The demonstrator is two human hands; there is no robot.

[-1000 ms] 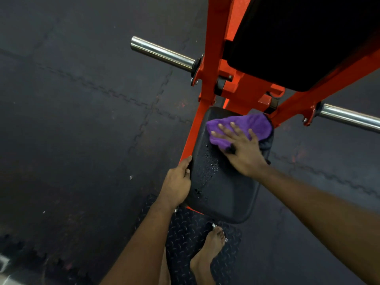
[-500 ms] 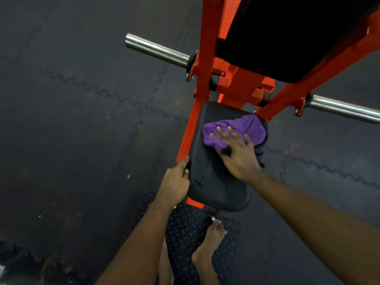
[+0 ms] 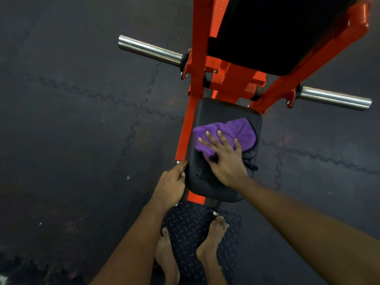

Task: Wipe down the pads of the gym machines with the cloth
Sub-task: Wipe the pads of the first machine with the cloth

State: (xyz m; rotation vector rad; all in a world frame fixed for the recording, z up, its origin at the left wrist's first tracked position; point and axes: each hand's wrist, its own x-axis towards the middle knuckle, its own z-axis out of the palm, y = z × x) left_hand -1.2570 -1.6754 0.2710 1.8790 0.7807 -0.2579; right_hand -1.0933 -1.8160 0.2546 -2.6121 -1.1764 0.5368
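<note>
The right hand [image 3: 224,161] lies flat with its fingers spread on a purple cloth [image 3: 236,130], pressing it onto the black seat pad [image 3: 216,110] at the centre of the frame. The cloth is bunched across the pad's middle and right side; a darker fold of it hangs over the right edge. The left hand [image 3: 170,188] grips the pad's lower left edge, thumb along the side and fingers curled under. A few small wet drops [image 3: 199,175] sit on the pad between the two hands.

The pad is mounted on an orange frame [image 3: 185,130], which rises to a larger black back pad [image 3: 267,38] at the upper right. Chrome pegs stick out on either side of the frame, one at the upper left [image 3: 150,51] and one at the right [image 3: 335,98]. At the bottom, two bare feet [image 3: 211,237] stand on a dark tread-pattern plate [image 3: 191,223]. Dark interlocking rubber tiles [image 3: 72,120] cover the floor.
</note>
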